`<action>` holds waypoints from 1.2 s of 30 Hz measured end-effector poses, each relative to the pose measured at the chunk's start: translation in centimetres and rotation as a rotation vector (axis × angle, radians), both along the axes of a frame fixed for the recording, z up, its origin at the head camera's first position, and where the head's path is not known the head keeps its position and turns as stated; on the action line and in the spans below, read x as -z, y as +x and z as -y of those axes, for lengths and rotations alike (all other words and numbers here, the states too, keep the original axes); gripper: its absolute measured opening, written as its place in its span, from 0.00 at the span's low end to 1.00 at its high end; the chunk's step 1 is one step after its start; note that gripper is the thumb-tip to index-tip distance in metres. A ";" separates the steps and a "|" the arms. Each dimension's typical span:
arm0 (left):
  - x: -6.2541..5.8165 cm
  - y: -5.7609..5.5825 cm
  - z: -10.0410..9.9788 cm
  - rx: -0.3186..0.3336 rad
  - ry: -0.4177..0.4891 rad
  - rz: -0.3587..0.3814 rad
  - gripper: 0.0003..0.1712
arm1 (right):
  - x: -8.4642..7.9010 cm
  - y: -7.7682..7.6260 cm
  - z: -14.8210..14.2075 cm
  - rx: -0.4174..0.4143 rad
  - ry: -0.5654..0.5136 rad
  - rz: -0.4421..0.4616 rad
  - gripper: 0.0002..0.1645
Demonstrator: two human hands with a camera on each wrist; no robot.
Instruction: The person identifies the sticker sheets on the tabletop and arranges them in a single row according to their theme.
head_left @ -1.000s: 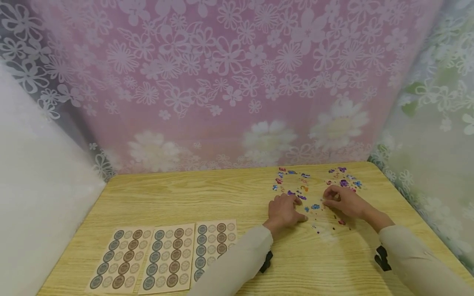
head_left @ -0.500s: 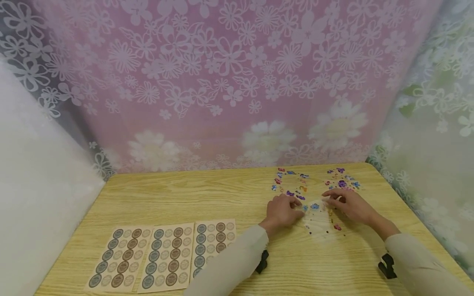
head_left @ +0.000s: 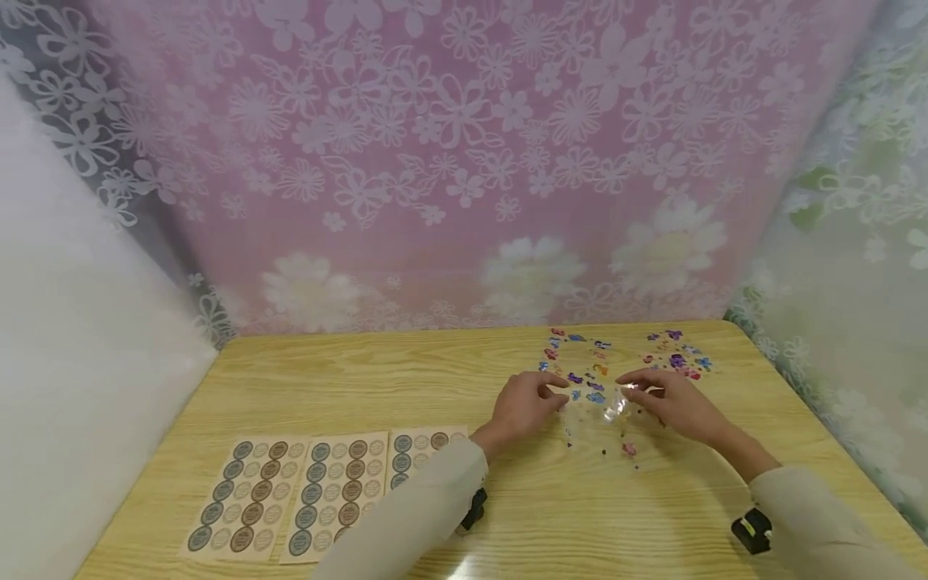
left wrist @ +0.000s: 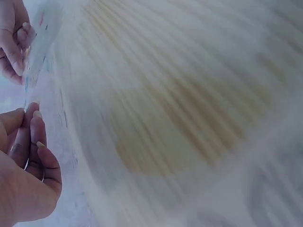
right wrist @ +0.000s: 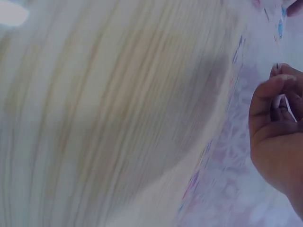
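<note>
A clear sticker sheet (head_left: 596,398) with small blue, pink and dark designs is stretched between both hands. My left hand (head_left: 524,403) pinches its left edge between thumb and fingers. At the opposite edge, my right hand (head_left: 677,403) pinches it near the far corner, where the film glints. In the left wrist view the sheet (left wrist: 40,52) shows edge-on, raised off the table, between the left hand (left wrist: 28,165) and the other hand. The right wrist view has the right hand (right wrist: 279,127) with thumb and fingertip together at the film.
Behind the hands lie two more groups of colourful stickers, one at left (head_left: 575,377) and one at right (head_left: 677,360), seemingly on clear sheets. Three beige sheets of round labels (head_left: 337,491) lie at the front left of the wooden table (head_left: 377,370), one partly under the left sleeve.
The clear sticker sheet has come up off the table and shifted left. My left hand has moved left with its edge; the right hand has moved slightly left.
</note>
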State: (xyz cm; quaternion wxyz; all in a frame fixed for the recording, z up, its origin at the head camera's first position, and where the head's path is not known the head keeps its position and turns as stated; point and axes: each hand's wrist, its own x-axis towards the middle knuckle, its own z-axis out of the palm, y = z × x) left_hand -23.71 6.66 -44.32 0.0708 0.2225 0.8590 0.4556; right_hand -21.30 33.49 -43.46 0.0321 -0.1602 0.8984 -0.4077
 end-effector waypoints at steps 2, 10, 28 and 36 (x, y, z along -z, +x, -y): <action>-0.1 0.1 0.9 0.012 -0.033 -0.036 0.14 | 0.0 0.1 1.0 0.004 0.020 -0.019 0.19; -1.0 0.6 4.6 0.015 -0.159 -0.097 0.13 | 0.4 0.6 4.7 -0.026 0.010 0.017 0.18; 0.3 2.3 10.5 -0.006 -0.298 -0.131 0.10 | 1.7 1.4 11.2 -0.091 -0.029 0.134 0.15; 0.9 2.6 11.8 0.023 -0.326 -0.159 0.07 | 2.1 1.3 12.5 -0.119 0.027 0.104 0.12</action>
